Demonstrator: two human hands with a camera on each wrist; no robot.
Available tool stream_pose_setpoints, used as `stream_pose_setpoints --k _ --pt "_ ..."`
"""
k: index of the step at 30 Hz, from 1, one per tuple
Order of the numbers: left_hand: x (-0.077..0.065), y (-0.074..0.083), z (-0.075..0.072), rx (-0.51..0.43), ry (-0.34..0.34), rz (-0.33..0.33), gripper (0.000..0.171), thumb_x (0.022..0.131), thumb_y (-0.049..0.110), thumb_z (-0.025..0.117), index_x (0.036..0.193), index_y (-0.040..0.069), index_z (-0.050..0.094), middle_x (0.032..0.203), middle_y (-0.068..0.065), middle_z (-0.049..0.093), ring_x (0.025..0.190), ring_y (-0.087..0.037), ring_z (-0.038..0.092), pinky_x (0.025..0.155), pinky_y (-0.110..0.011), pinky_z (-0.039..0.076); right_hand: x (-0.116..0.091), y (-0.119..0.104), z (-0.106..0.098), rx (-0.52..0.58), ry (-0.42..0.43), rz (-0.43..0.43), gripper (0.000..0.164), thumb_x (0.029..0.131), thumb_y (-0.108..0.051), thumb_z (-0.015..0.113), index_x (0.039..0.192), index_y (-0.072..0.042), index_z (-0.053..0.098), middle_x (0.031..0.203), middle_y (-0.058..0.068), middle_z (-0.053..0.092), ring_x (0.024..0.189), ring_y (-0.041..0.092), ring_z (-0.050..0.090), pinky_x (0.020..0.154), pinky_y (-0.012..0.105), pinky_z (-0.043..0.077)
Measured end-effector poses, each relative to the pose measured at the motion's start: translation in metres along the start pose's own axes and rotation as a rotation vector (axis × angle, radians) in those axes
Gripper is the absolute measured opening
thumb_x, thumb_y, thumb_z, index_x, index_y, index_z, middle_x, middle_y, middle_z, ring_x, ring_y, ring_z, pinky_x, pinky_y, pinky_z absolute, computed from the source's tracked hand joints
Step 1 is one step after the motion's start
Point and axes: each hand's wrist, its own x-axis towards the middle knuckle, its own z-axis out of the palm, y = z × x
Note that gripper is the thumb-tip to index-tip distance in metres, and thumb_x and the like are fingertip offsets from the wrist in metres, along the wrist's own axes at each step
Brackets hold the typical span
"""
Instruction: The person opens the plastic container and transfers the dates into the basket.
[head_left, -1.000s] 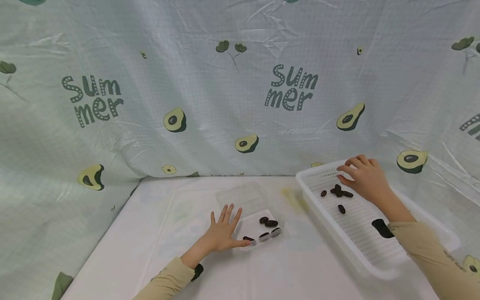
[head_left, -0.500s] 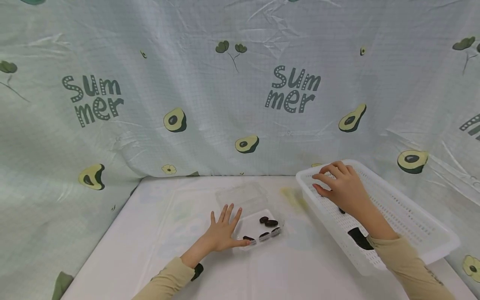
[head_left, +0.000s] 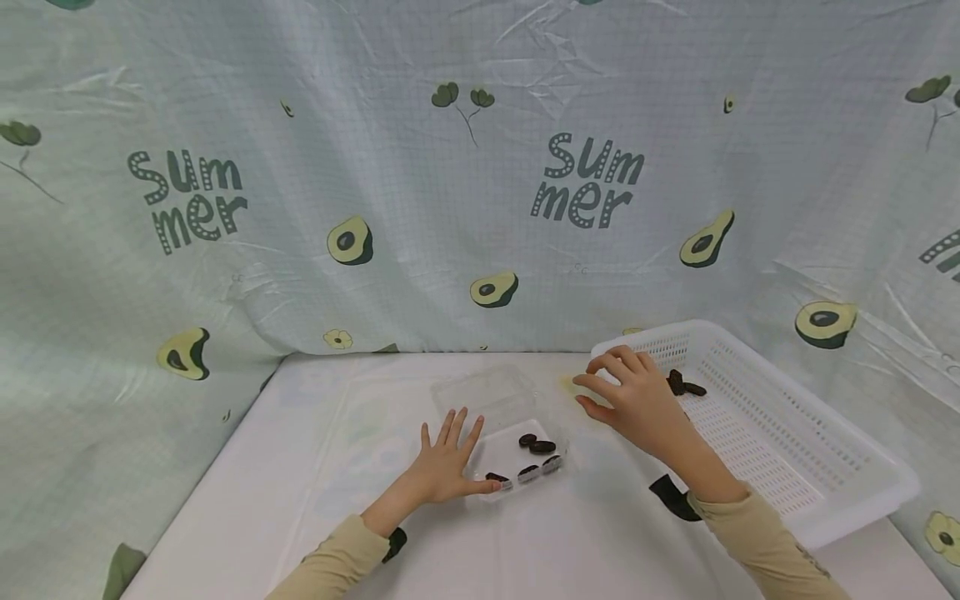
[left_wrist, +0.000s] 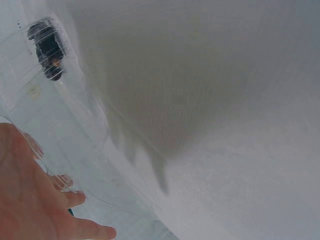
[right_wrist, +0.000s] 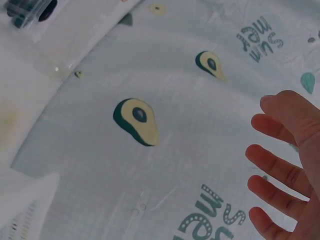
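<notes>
My left hand [head_left: 442,471] lies with fingers spread over the left side of a clear plastic clamshell box [head_left: 498,450], its thumb along the near rim. Several dark brown, date-like pieces [head_left: 542,447] are inside that box. Its transparent lid [head_left: 480,393] is folded back behind it. Over the left rim of a white perforated basket [head_left: 787,417] is my right hand [head_left: 637,404], fingers loosely bent, thumb and index apart. Nothing shows between these fingers in the head view or the right wrist view. More dark pieces [head_left: 677,383] lie in the basket, partly hidden behind this hand.
The white-covered table [head_left: 300,467] holds the box in the middle and the basket at the right. A pale curtain [head_left: 420,192] printed with avocados and lettering hangs along the back and sides. Black bands [head_left: 673,498] are on both wrists.
My right hand has moved left and toward me, from above the pieces in the basket to its left rim. The left hand and the box have stayed in place.
</notes>
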Motion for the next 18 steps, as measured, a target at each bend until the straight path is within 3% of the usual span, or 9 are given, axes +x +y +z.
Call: stream_pose_setpoints --k 3,6,18 --pt "0.0 0.0 0.0 0.001 0.0 0.0 0.1 0.073 0.075 0.042 0.145 0.014 0.009 0.15 -0.017 0.008 0.137 -0.037 0.008 0.096 -0.069 0.013 0.002 -0.007 0.008 0.009 0.003 -0.008 0.012 0.077 -0.025 0.068 0.084 -0.015 0.067 0.08 0.003 0.057 0.08 0.023 0.05 0.062 0.036 0.038" --pt "-0.001 0.001 0.0 -0.004 0.003 0.004 0.1 0.073 0.075 0.042 0.145 0.014 0.01 0.15 -0.018 0.008 0.137 -0.037 0.008 0.096 -0.069 0.013 0.003 -0.013 0.017 0.028 -0.001 -0.007 0.025 0.061 -0.018 0.079 0.083 -0.016 0.067 0.08 0.002 0.057 0.079 0.021 0.049 0.061 0.035 0.038" --pt "0.0 0.0 0.002 0.004 0.006 -0.008 0.101 0.072 0.076 0.042 0.145 0.014 0.012 0.15 -0.018 0.008 0.137 -0.037 0.008 0.097 -0.068 0.013 -0.003 -0.023 0.059 0.048 -0.119 -0.007 0.021 0.064 -0.023 0.079 0.081 -0.021 0.066 0.08 -0.002 0.055 0.078 0.015 0.046 0.064 0.029 0.036"
